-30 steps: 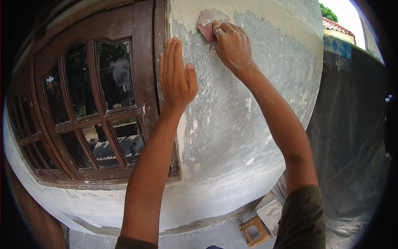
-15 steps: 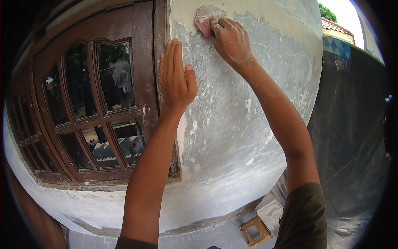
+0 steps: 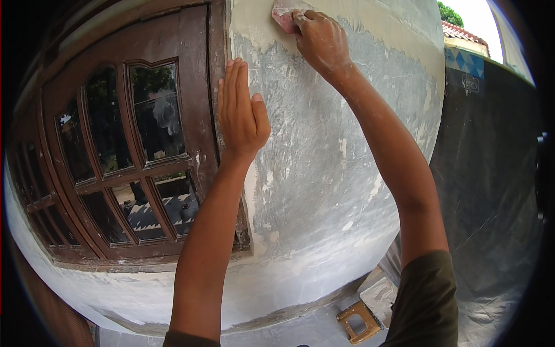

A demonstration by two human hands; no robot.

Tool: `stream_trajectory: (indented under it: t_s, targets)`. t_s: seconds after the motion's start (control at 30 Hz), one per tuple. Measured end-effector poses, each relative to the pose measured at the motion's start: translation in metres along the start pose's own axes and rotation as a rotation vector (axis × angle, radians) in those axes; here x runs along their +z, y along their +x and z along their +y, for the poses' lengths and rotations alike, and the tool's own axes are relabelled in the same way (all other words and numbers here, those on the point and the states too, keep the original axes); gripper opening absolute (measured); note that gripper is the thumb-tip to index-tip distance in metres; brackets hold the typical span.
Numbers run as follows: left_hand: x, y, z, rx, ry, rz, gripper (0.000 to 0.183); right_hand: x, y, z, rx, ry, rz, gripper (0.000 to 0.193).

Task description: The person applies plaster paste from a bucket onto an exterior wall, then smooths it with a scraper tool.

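Note:
My right hand (image 3: pixel 321 40) is raised high on a grey, patchy plastered wall (image 3: pixel 324 173) and presses a pinkish sanding pad (image 3: pixel 284 13) against it near the top edge of the view. My left hand (image 3: pixel 240 113) lies flat with fingers together and pointing up, resting on the wall right beside the brown wooden window frame (image 3: pixel 199 87). The upper band of the wall is a smoother cream colour.
The brown window with several glass panes (image 3: pixel 144 115) fills the left side. A dark plastic sheet (image 3: pixel 491 191) hangs at the right. On the ground below lie a wooden-handled plastering float (image 3: pixel 358 320) and a pale slab (image 3: pixel 384 295).
My right hand with the pad has slid a little upward and to the left along the wall. My left hand has stayed in place.

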State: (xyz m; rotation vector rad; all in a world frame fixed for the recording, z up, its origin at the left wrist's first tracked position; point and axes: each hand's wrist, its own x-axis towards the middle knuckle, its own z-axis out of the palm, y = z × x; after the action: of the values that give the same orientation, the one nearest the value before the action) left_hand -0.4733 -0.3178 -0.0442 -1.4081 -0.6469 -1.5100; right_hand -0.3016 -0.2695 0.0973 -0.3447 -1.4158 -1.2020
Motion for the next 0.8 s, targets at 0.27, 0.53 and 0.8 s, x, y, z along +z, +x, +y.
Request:
stream_trajectory:
  t_s: [0.27, 0.53, 0.8]
  targets:
    - [-0.006, -0.002, -0.004, -0.014, 0.022, 0.008, 0.055, -0.041, -0.078, -0.063, -0.023, 0.199, -0.112, 0.032]
    - [0.002, 0.001, 0.003, 0.02, 0.011, 0.018, 0.054, -0.004, -0.002, -0.014, 0.008, 0.024, -0.04, 0.026]
    - [-0.006, -0.003, -0.006, 0.012, -0.001, 0.021, 0.056, -0.052, -0.085, -0.058, -0.02, 0.318, -0.112, 0.038]
